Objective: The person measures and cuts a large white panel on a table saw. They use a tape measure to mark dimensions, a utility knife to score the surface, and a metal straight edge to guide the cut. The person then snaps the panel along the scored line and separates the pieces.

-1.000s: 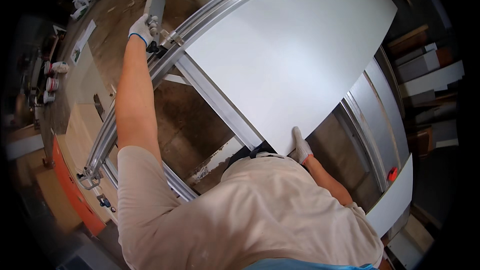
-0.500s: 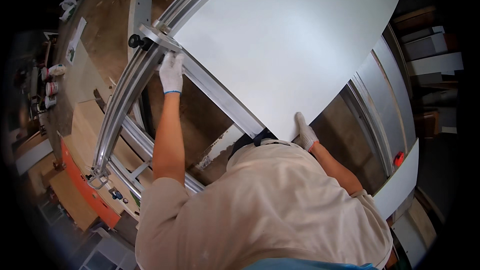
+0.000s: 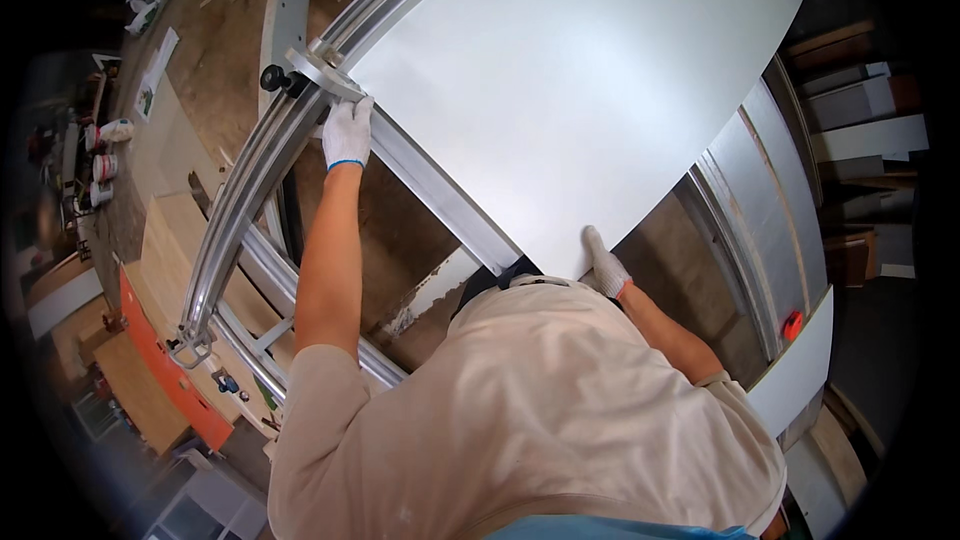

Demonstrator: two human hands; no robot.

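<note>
Right hand [image 3: 606, 266] grips white panel [image 3: 580, 90] edge, lower centre; left hand [image 3: 347, 133], upper left, grip unclear: best steady both corners evenly.

1. Panel [image 3: 590, 100] spans the area before the person [image 3: 530, 410]; near corner points toward the person.
2. Rail [image 3: 245, 180] runs along panel's far-left edge; crossbar [image 3: 440, 191] along its near-left edge.
3. Stop [image 3: 325, 75] sits on rail, at panel's left corner; left hand [image 3: 347, 133] just on its near side.
4. Right hand [image 3: 607, 265] at panel's near corner, right side.
5. Tabletop [image 3: 775, 170] right of panel; boards [image 3: 870, 140] farther right.
6. Tubs [image 3: 104, 167] far left, beyond rail.
</note>
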